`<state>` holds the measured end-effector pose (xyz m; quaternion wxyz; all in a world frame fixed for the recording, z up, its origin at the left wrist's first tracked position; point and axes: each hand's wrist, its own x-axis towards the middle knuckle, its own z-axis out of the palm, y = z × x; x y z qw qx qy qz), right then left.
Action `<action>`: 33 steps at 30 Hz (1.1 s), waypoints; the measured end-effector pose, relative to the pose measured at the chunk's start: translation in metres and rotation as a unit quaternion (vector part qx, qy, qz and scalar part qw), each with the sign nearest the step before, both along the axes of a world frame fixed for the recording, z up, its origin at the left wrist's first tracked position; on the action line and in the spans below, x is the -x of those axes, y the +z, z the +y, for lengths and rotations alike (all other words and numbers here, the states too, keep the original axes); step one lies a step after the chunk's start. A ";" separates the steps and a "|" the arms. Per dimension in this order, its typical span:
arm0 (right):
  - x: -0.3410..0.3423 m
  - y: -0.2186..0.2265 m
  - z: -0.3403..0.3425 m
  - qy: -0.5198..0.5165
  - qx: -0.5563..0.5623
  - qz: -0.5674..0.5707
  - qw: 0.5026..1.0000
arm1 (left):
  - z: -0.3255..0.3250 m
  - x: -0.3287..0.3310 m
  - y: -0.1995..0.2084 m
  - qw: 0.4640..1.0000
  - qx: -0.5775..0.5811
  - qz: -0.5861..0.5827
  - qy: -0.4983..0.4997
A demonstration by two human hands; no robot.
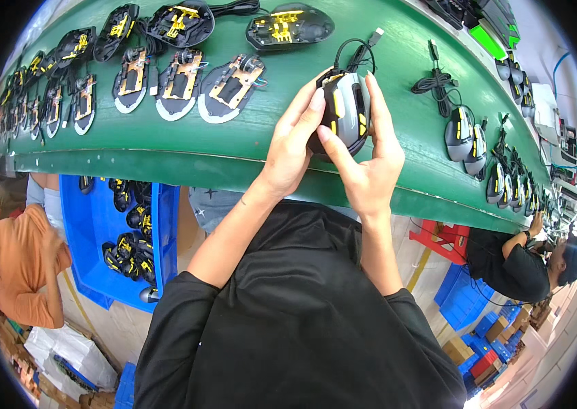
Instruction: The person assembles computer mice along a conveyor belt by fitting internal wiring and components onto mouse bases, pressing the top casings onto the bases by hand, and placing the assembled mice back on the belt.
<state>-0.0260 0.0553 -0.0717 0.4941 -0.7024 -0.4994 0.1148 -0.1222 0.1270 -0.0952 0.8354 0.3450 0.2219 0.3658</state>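
Between my two hands, over the near edge of the green bench, is a computer mouse (347,112) with a grey and black shell and yellow side parts. My left hand (297,133) grips its left side, thumb lying along the shell. On the other side my right hand (372,146) closes round it, thumb near the lower left of the shell and fingers along the right flank. The mouse's black cable (357,58) runs away from me to a plug on the bench. Its underside is hidden.
Left on the green bench (254,146) lie several mouse bases with circuit boards (232,88) and black-yellow upper shells (290,26). Finished-looking mice (461,133) sit to the right. Below left, a blue crate (84,255) holds shells. Co-workers (26,269) are at both sides; a red stool (438,238) stands at right.
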 end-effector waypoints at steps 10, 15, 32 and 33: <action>0.005 -0.003 0.010 -0.022 0.008 -0.092 0.996 | -0.004 0.005 0.014 0.992 0.104 0.004 -0.075; 0.016 0.000 0.009 0.015 0.028 -0.078 0.996 | -0.002 0.011 0.013 0.999 0.010 0.013 -0.035; -0.017 0.009 -0.008 0.013 0.012 0.408 0.913 | 0.016 0.026 0.009 0.986 -0.149 0.074 -0.026; -0.017 0.007 -0.009 0.039 -0.003 0.345 0.938 | 0.016 0.026 0.006 0.977 -0.198 0.085 -0.006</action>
